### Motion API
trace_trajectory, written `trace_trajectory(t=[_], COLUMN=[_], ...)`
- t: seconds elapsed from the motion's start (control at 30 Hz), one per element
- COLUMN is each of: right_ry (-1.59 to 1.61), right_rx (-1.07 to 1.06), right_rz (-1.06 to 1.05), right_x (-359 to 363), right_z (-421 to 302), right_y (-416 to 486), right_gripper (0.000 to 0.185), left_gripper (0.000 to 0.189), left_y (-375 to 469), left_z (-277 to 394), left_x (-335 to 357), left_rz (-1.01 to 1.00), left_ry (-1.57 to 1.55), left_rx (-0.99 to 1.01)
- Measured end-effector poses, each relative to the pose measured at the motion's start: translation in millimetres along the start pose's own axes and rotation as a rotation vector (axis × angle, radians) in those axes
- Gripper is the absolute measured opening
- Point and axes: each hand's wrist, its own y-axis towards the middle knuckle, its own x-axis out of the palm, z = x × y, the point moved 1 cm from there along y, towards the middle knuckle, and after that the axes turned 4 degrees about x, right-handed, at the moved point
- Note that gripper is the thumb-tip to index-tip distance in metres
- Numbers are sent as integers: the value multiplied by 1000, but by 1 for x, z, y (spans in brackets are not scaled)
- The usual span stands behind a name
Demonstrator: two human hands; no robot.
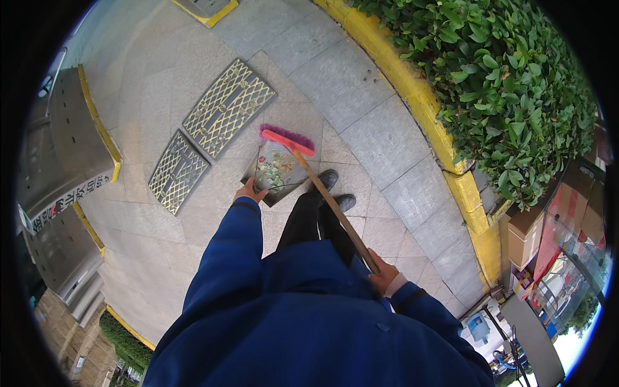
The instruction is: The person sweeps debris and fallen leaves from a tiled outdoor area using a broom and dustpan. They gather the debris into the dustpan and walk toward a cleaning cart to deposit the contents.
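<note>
My left hand (pixel 250 191) grips the near edge of a metal dustpan (pixel 285 188) in which green leaves and some reddish scraps (pixel 274 171) lie. In my right hand (pixel 384 272) is the wooden handle (pixel 333 205) of a broom, held near its upper end. The broom's red head (pixel 283 140), with purple bristles (pixel 294 135), lies across the far side of the dustpan. Whether the bristles touch the pan or the pavement, I cannot tell. My black shoes (pixel 345 202) stand just right of the pan.
Two black mats with yellow lattice patterns, a larger one (pixel 229 109) and a smaller one (pixel 179 171), lie on the paving at the left. A yellow kerb (pixel 416 92) borders a leafy hedge (pixel 493 72) on the right. Cardboard boxes (pixel 527 234) stand beyond it, lower right.
</note>
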Motion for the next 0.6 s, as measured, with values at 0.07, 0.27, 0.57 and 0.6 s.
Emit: trace_trajectory(t=[0.07,0.27,0.57,0.6], right_ry=[-320,150,-363,-346], right_rx=[11,48,51,4], right_rz=[248,56,407,399], right_x=[-3,-19,-71,-65], right_z=[-1,-10,-41,-43], right_y=[3,23,67,69], right_gripper=[64,65,61,62], left_gripper=[68,66,64,65], left_y=[0,6,8,13], left_z=[-1,-6,-5,-1], left_x=[1,3,10,10], left_rz=[3,48,95,94], left_ry=[8,51,58,77], left_rx=[3,60,105,100])
